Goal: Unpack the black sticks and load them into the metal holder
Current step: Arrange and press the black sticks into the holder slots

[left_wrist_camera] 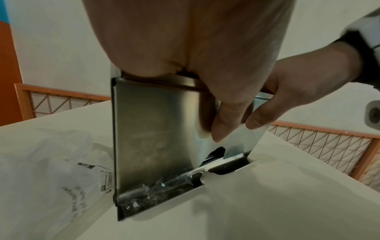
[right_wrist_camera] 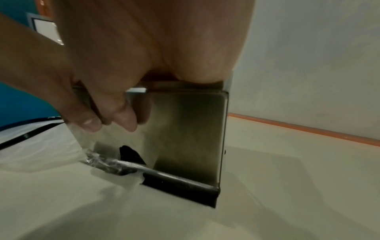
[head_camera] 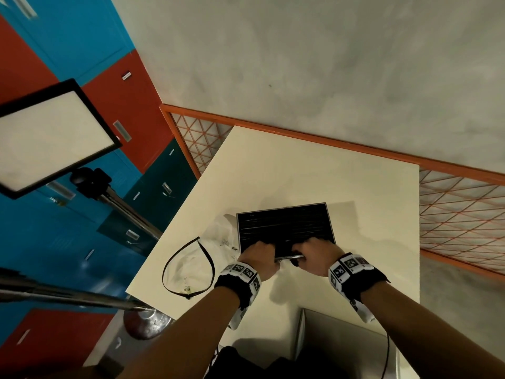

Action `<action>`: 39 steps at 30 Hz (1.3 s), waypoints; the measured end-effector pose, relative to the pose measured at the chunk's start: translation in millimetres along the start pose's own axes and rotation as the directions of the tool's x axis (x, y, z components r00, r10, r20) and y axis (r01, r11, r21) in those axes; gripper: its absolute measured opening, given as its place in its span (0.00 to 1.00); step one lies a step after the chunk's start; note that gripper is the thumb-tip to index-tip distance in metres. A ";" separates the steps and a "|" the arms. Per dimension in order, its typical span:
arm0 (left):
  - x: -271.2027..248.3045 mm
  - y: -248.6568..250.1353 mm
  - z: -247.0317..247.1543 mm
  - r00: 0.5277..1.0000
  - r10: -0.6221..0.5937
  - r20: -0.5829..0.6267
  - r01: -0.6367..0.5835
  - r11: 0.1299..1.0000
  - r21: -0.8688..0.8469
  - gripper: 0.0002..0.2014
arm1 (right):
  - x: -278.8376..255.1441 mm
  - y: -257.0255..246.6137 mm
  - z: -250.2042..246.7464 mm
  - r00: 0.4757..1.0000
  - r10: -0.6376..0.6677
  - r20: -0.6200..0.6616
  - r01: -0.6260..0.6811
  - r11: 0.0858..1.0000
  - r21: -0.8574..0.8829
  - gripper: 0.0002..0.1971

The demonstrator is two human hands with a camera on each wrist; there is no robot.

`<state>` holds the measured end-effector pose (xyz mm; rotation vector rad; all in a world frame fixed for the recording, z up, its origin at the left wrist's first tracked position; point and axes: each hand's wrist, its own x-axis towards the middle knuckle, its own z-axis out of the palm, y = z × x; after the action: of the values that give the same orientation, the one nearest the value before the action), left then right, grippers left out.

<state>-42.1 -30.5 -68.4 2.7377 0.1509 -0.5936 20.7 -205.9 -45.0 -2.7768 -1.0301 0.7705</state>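
Note:
A stainless metal holder stands on the cream table, its open top full of black sticks. My left hand and right hand both grip its near wall, side by side. In the left wrist view the thumbs press on the front panel and the other fingers go over the rim, hidden. Black sticks show in the dispensing slot at the bottom, with clear wrap caught there. The right wrist view shows the same panel and sticks.
Two emptied clear plastic bags lie left of the holder, one with a black rim. A light panel on a stand rises at the left. An orange wire fence borders the table. A grey box sits at the near edge.

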 end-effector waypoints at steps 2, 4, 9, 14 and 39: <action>-1.0 0.3 2.6 1.000 0.005 -0.003 -0.005 1.000 -0.015 0.17 | -2.5 0.0 2.2 1.000 0.004 -0.020 -0.004 1.000 0.000 0.15; -2.4 -0.1 5.3 1.000 0.006 -0.002 -0.006 1.000 -0.022 0.18 | -2.9 -0.4 4.6 1.000 0.002 -0.026 -0.001 1.000 0.005 0.15; -4.0 -0.8 10.4 1.000 0.014 -0.025 -0.015 1.000 -0.024 0.18 | -3.1 -1.3 7.3 0.999 0.014 -0.039 -0.014 1.000 -0.005 0.21; -5.4 -0.7 11.1 0.999 0.025 -0.049 -0.027 0.999 -0.041 0.19 | -1.3 -1.7 8.7 0.999 0.030 -0.024 -0.030 1.000 0.003 0.25; 0.7 -0.8 -6.7 0.994 0.069 -0.086 -0.059 0.992 0.109 0.16 | -11.9 -0.2 -5.1 0.980 -0.094 -0.175 0.105 0.993 0.054 0.15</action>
<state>-39.1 -27.4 -63.2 2.8618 0.0532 -0.4746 15.3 -212.8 -35.4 -2.6594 -1.0821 0.5302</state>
